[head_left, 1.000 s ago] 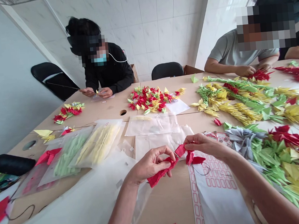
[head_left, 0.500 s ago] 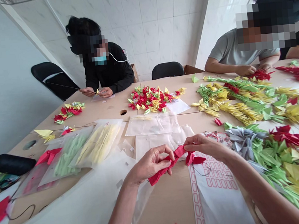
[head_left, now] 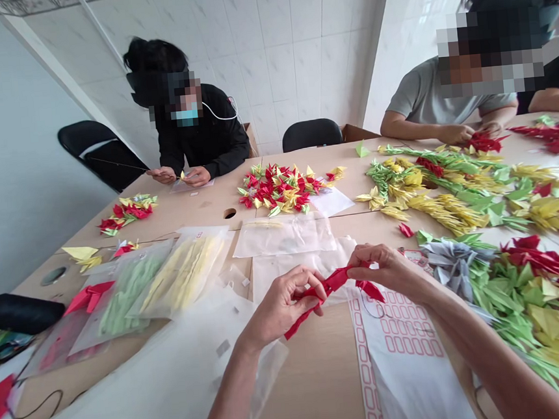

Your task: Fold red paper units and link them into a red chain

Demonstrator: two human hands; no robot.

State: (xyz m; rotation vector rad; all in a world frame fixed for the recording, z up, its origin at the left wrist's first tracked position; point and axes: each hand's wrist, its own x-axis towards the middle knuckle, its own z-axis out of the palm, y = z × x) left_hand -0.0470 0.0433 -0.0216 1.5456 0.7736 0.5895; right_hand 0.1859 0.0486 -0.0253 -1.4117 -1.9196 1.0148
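Observation:
Between my two hands, just above the table, is a string of folded red paper pieces point(head_left: 333, 282). My left hand point(head_left: 290, 303) pinches its lower left end, thumb against fingers. At the upper right end, my right hand point(head_left: 375, 266) is closed on the same red string. A red folded piece point(head_left: 371, 291) hangs below my right fingers, and a thin dark thread point(head_left: 374, 312) loops down from it. Under my right hand lies a white sheet printed with red boxes point(head_left: 408, 335).
Plastic bags point(head_left: 182, 270) of yellow and green paper strips lie left of centre. Bundles of folded green and yellow paper point(head_left: 516, 293) cover the right side. A mixed paper heap point(head_left: 280, 186) sits across the table. Opposite, a person in black point(head_left: 218, 123) and one in grey point(head_left: 426, 95) handle paper pieces.
The red string has tilted and twisted slightly between my hands. My right hand has shifted a little, its fingers more curled, and the hanging red piece looks turned.

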